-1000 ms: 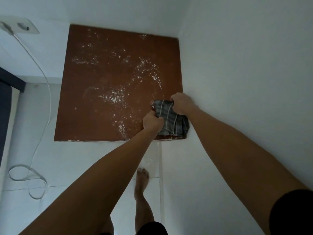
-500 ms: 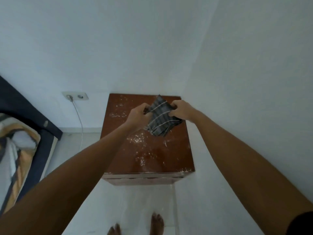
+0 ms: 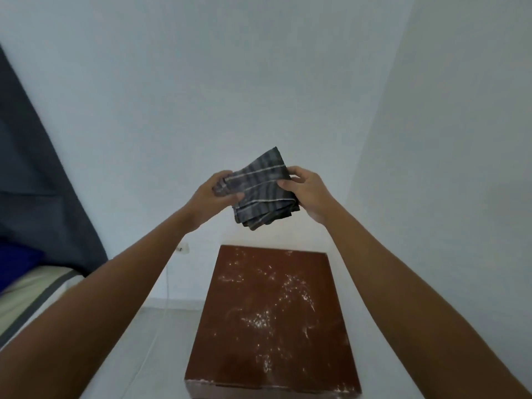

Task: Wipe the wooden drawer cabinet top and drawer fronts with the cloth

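Above the cabinet, in the room corner: both hands were raised at chest height, well clear of the wooden top.
Cloth: dark grey with pale stripes, folded into a thick pad, held in the air between the two hands and touching nothing else.
Left hand: grip clamped on the cloth's left edge, thumb over the fold.
Right hand: grip clamped on the cloth's right edge, fingers curled behind it.
Cabinet: reddish-brown top stood below the hands, against the right wall; white dust and specks lay scattered across most of it, thickest near the middle.
Drawer fronts: not visible from this angle.
Surroundings: wall socket with a cord at left; bed at far left.
Step in hand: judged to be folding or readying the cloth; wiping not yet evident.
Next move: calls for lowering the pad flat onto the top and sweeping across the dusty patches, then the drawer fronts.
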